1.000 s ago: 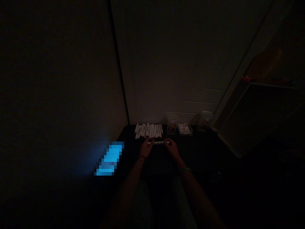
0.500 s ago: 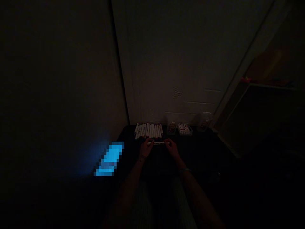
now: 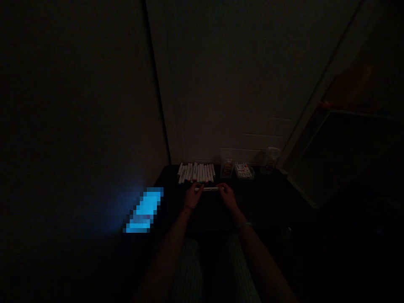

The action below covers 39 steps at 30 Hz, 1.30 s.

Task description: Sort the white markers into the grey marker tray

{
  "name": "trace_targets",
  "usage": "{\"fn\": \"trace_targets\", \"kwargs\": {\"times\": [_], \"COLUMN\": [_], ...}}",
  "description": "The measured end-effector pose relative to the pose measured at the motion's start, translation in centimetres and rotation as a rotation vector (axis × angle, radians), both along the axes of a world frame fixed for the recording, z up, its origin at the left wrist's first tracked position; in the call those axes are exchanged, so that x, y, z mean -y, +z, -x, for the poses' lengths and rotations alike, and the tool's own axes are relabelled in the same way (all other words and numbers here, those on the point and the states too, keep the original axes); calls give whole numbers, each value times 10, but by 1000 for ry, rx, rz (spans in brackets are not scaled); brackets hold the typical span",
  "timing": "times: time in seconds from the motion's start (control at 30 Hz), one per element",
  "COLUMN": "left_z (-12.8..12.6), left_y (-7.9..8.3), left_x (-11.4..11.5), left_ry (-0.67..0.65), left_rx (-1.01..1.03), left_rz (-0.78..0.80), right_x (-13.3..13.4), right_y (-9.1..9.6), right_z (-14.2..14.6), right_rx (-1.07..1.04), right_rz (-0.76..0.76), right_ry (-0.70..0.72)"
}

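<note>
The room is very dark. My left hand (image 3: 193, 195) and my right hand (image 3: 227, 196) each grip one end of a white marker (image 3: 208, 189), held level just above a dark table (image 3: 268, 198). Both hands have their fingers curled round the marker's ends. Right behind it, a row of several white markers (image 3: 196, 172) lies side by side at the table's far edge, against the wall.
To the right of the row stand a small clear box (image 3: 227, 168), an open case of coloured markers (image 3: 244, 171) and another clear container (image 3: 272, 160). A glowing blue screen (image 3: 144, 210) lies left of the table. A dark shelf unit (image 3: 341, 147) stands at right.
Nothing has moved but the view, which has drifted slightly; both hands still hold the marker in the same place.
</note>
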<state>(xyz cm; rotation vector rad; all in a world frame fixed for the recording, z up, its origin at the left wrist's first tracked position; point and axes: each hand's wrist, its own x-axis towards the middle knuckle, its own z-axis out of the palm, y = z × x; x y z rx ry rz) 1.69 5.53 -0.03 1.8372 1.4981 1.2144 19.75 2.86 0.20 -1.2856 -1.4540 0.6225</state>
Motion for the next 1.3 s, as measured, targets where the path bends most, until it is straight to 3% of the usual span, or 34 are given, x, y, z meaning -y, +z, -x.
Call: {"fn": "trace_targets", "kwargs": {"times": [1.3], "left_z": [1], "left_y": [2], "left_x": [3], "left_ry": [-24], "left_rx": [-33], "left_rz": [-1], "right_x": [3], "right_y": [3], "right_z": [1], "right_rx": [1], "right_rz": [-17], "right_ry": [8]}}
